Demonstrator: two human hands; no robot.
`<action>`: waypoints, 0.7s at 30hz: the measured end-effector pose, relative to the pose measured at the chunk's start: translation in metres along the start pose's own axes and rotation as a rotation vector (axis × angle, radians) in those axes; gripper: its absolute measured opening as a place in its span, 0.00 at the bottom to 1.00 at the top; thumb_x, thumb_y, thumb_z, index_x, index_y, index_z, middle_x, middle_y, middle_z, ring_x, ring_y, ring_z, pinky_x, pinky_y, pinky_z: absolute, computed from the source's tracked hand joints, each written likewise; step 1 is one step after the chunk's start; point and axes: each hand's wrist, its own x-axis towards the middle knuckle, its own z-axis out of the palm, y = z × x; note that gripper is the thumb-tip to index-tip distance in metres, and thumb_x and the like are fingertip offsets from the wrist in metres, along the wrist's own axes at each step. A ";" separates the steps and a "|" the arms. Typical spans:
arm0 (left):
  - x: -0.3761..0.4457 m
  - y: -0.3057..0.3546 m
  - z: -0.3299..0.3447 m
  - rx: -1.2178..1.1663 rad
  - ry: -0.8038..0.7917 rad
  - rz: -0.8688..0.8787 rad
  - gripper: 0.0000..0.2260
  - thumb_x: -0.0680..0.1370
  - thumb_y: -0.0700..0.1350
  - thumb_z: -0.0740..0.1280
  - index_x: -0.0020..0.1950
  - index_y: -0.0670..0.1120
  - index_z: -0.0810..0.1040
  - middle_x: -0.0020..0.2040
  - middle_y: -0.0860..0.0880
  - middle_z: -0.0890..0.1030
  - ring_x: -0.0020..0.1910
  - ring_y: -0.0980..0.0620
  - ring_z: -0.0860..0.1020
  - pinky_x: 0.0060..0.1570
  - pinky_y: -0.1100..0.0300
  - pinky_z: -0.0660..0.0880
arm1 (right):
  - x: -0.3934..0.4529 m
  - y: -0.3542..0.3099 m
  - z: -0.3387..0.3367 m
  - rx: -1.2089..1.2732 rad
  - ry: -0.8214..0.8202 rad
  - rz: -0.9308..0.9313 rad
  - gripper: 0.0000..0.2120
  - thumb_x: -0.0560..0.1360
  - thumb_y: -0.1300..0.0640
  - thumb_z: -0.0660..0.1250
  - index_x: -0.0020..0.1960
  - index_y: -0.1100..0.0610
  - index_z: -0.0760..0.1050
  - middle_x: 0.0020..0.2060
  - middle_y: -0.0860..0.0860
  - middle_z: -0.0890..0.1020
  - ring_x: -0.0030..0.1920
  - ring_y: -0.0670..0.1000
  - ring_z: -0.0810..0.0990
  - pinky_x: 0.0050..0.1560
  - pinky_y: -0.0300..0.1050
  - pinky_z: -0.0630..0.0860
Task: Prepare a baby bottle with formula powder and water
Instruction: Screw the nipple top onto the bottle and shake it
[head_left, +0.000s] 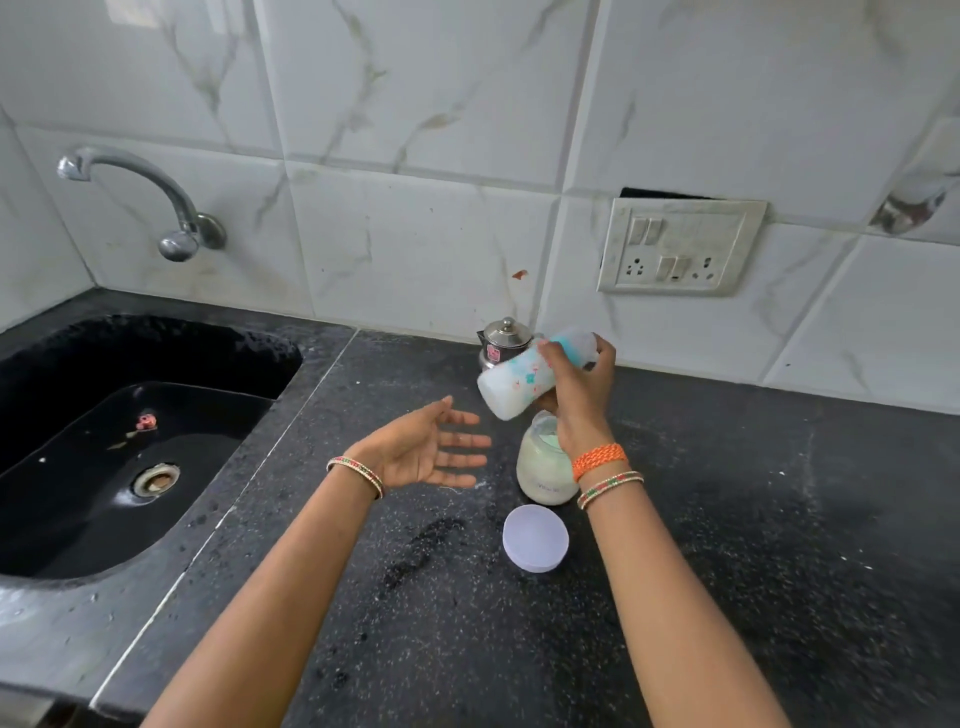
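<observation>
The wall (415, 130) is covered with large white tiles with grey marble veins. A black speckled stone table (753, 519) is set against it. At the left a black sink (78, 374) is sunk into it, with a metal tap (156, 192) fixed on the wall above. A switchboard (680, 247) with sockets is mounted at the right.

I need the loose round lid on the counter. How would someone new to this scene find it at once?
Start at the black sink on the left and move right across the dark speckled counter. Between the person's forearms, just in front of the jar of pale powder, lies the round lid. It is the only flat, pale lilac disc there, lying alone and touched by neither hand.
</observation>
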 end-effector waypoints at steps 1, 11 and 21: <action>-0.001 0.001 0.004 -0.044 -0.073 -0.017 0.22 0.82 0.57 0.51 0.66 0.44 0.70 0.58 0.39 0.79 0.54 0.41 0.80 0.45 0.46 0.81 | -0.002 0.001 0.001 0.044 -0.053 0.024 0.22 0.72 0.63 0.71 0.60 0.52 0.66 0.48 0.52 0.76 0.42 0.50 0.80 0.36 0.48 0.81; 0.006 -0.005 -0.003 -0.175 -0.110 0.191 0.20 0.80 0.48 0.58 0.69 0.41 0.66 0.58 0.39 0.76 0.51 0.44 0.81 0.54 0.49 0.79 | -0.003 0.008 0.006 -0.443 -0.266 -0.015 0.50 0.66 0.46 0.77 0.74 0.40 0.46 0.64 0.51 0.70 0.58 0.55 0.78 0.47 0.58 0.82; 0.008 0.006 -0.014 -0.135 0.072 0.192 0.16 0.78 0.52 0.62 0.63 0.45 0.72 0.60 0.42 0.75 0.53 0.45 0.78 0.42 0.51 0.82 | -0.011 0.002 0.013 -0.545 -0.279 -0.533 0.38 0.63 0.57 0.80 0.66 0.48 0.64 0.56 0.48 0.75 0.49 0.47 0.79 0.49 0.45 0.80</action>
